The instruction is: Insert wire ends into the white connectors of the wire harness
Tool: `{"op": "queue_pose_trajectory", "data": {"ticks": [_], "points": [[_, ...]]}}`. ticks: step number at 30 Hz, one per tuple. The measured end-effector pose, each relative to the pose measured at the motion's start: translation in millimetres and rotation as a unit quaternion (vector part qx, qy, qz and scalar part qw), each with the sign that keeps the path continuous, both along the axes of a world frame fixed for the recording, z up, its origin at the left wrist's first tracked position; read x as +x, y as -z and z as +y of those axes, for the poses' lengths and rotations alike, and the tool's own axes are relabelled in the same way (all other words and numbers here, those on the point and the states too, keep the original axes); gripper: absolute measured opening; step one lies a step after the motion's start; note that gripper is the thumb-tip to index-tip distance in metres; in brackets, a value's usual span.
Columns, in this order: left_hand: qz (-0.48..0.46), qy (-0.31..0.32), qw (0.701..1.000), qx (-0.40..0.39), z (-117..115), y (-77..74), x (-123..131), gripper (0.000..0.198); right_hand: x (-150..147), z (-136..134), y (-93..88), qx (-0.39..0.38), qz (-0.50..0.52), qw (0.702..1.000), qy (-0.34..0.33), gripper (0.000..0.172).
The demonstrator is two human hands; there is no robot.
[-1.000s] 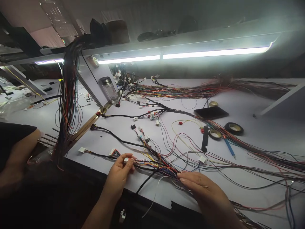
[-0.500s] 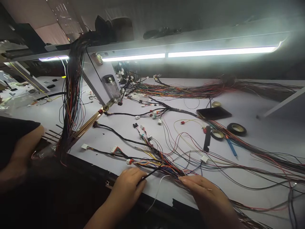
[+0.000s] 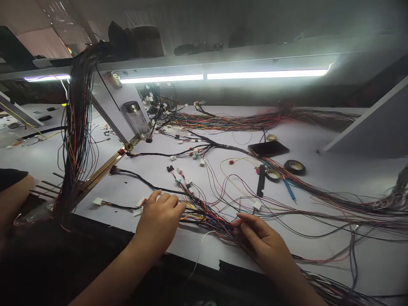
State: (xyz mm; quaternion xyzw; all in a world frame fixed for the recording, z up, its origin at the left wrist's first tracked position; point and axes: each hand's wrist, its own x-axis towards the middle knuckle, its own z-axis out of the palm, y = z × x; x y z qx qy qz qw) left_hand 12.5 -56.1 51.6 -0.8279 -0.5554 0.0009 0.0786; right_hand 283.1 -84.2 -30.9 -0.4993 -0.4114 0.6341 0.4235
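A wiring harness of many coloured wires lies along the front of the table, its black-taped branches ending in connectors. My left hand is over the left branches with fingers curled round them, beside a white connector; its fingertips are partly hidden. At the bundle's right end, my right hand pinches wires between thumb and forefinger. Farther left lies another white connector on a branch. A loose white wire hangs over the front edge between my hands.
Behind lie another taped harness, a dark phone-like slab, tape rolls, a blue-handled tool and a black strip. A glass bottle stands left of them. Wires hang from the shelf. Another person's arm is at left.
My left hand has let go of the black-taped branch it held near the front edge and moved up and left onto the branches. My right hand stays at the bundle. The view has shifted right.
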Motion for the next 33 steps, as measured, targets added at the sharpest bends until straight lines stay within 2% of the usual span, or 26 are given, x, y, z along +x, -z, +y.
{"op": "queue_pose_trajectory", "data": {"ticks": [6,9,13,17,20,23,25,28,31,33], "points": [[0.007,0.029,0.999,-0.021,27,13.2,-1,0.022,-2,3,-5.5,-0.025,0.005,1.0,0.014,0.043],[-0.019,0.02,0.999,0.015,29,18.8,-7,0.022,-3,3,-8.7,-0.007,-0.009,0.999,0.031,0.044],[-0.019,-0.006,0.998,0.055,24,14.2,-26,0.02,-1,2,-7.6,0.004,-0.026,1.0,0.006,0.043],[-0.054,-0.055,0.994,0.081,11,8.7,-54,0.022,2,-1,-3.7,0.013,-0.047,0.999,-0.012,0.039],[-0.145,-0.152,0.975,0.071,-1,10.2,-71,0.04,3,-4,-2.5,0.059,-0.112,0.991,-0.051,0.034],[-0.282,-0.249,0.926,0.037,-13,16.9,-79,0.063,3,-6,-4.6,0.122,-0.188,0.972,-0.074,0.029],[-0.388,-0.281,0.878,0.01,-19,23.4,-80,0.077,2,-7,-6.7,0.18,-0.23,0.954,-0.073,0.025],[-0.569,-0.297,0.766,-0.041,-29,32.4,-76,0.087,1,-11,-7.2,0.285,-0.274,0.915,-0.083,0.022],[-0.7,-0.281,0.645,-0.124,-47,36.5,-71,0.062,-1,-17,-3.6,0.356,-0.28,0.883,-0.126,0.025],[-0.738,-0.249,0.597,-0.192,-63,37.7,-71,0.043,-3,-21,-0.1,0.356,-0.277,0.88,-0.147,0.024]]}}
